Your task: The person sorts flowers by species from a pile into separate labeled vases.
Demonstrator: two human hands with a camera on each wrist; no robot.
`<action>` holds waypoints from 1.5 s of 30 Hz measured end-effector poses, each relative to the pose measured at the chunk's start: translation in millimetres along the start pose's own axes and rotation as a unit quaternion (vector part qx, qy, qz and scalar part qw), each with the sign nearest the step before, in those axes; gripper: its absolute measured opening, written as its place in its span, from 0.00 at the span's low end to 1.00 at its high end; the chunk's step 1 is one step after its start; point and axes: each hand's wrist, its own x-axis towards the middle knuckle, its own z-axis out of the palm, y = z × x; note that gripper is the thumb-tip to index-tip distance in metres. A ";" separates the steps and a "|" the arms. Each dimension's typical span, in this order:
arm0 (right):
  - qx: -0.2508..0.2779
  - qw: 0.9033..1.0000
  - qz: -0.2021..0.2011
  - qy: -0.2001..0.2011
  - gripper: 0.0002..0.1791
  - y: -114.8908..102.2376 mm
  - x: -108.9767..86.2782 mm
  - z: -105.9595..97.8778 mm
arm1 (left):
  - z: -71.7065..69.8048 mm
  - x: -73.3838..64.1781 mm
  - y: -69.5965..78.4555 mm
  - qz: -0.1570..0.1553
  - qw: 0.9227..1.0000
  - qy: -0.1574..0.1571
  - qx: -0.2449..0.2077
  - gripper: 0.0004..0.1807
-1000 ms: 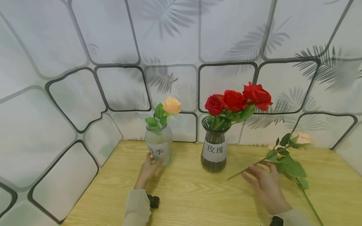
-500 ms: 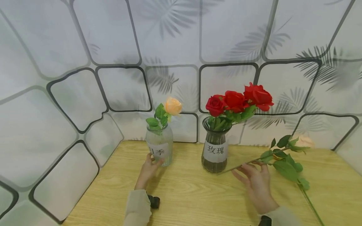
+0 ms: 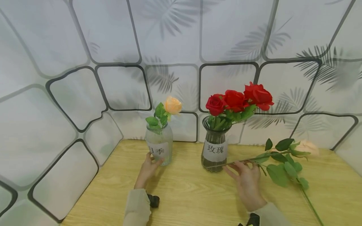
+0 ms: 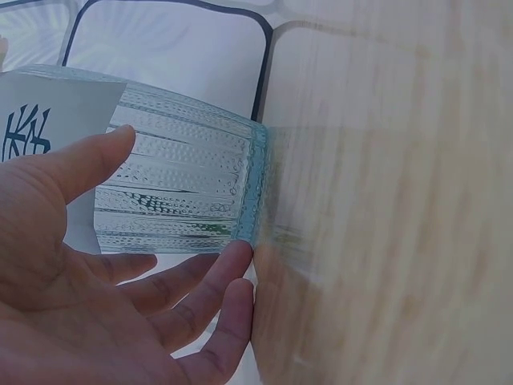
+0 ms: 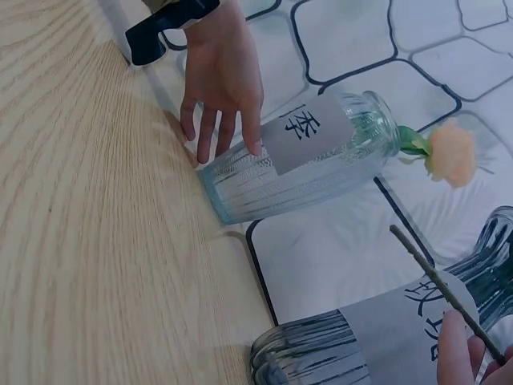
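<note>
My left hand holds the lower part of a clear glass vase at the left. In the left wrist view its thumb lies on the ribbed glass and fingertips reach the base. One peach rose stands in this vase. My right hand pinches the brown stem of another peach rose. This rose lies nearly level, bloom to the right, and its cut end overlaps the lower part of a dark glass vase. Several red roses stand in the dark vase.
Another green stem lies on the wooden table at the right, its upper part hidden by leaves. A paper label with characters is on the dark vase. A patterned wall covering rises behind the table.
My right hand has moved left with the rose stem, whose cut end now overlaps the dark vase. The stem has turned closer to level and its bloom has sunk. My left hand stays put.
</note>
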 end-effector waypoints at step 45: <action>0.039 0.994 -0.102 -0.020 0.09 41.8 -0.9 67.1 | -0.3 2.9 -1.3 0.007 1.000 0.004 0.011 0.43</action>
